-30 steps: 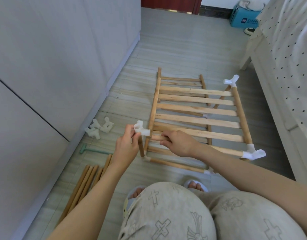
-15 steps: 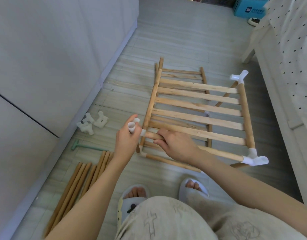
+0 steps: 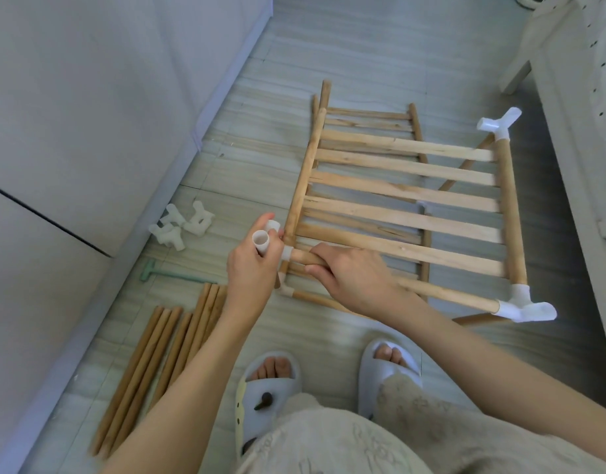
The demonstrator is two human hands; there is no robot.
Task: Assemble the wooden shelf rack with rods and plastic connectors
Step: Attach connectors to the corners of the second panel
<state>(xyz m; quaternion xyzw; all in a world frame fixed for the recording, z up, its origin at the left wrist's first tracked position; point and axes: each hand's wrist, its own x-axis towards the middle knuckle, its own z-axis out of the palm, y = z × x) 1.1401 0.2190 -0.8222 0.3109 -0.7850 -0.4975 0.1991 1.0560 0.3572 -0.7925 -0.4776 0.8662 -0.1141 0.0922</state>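
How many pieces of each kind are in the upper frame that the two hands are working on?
Flat slats: 5
Round rods: 3
White connectors: 3
Total: 11

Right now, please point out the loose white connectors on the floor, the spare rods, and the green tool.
loose white connectors [image 3: 181, 227], head view, middle of the pile.
spare rods [image 3: 164, 364], head view, mid-length of the bundle.
green tool [image 3: 178, 276], head view, on its thin handle.
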